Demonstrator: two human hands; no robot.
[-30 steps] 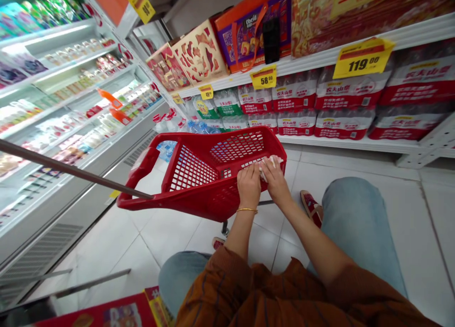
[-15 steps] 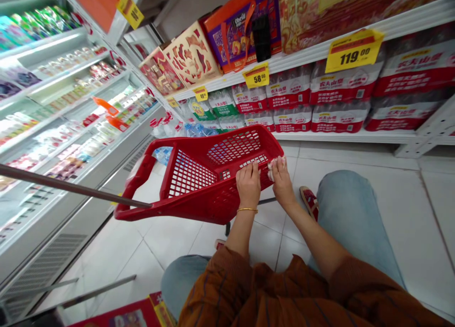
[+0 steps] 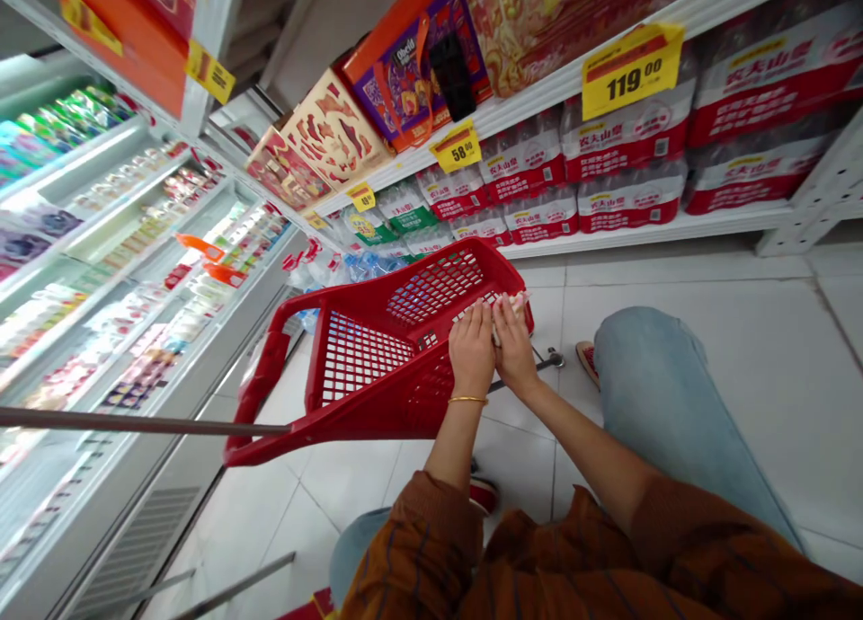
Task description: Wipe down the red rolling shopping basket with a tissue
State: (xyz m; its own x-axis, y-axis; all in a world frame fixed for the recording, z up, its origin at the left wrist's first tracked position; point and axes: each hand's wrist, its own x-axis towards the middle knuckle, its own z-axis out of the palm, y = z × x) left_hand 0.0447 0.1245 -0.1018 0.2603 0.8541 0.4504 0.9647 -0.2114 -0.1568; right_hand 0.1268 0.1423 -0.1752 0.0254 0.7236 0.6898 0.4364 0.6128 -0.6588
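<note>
A red plastic shopping basket (image 3: 378, 359) with a mesh wall and a long metal pull handle stands tilted on the tiled floor in front of me. My left hand (image 3: 472, 355) lies flat on its near rim, fingers stretched out, a gold bangle on the wrist. Right beside it, my right hand (image 3: 513, 346) presses a small white cloth (image 3: 507, 307) against the same rim, fingers curled over it. The two hands touch side by side. The basket looks empty inside.
An open chiller (image 3: 101, 270) with packaged goods runs along the left. Shelves on the right hold packs of bottled water (image 3: 627, 166), gift boxes (image 3: 330, 135) and yellow price tags (image 3: 630, 67). My knee in jeans (image 3: 661, 395) is at the right; white floor tiles lie around it.
My right hand with the cloth has slid back along the rim until it touches the left hand. The view has tilted and the basket shifted slightly left.
</note>
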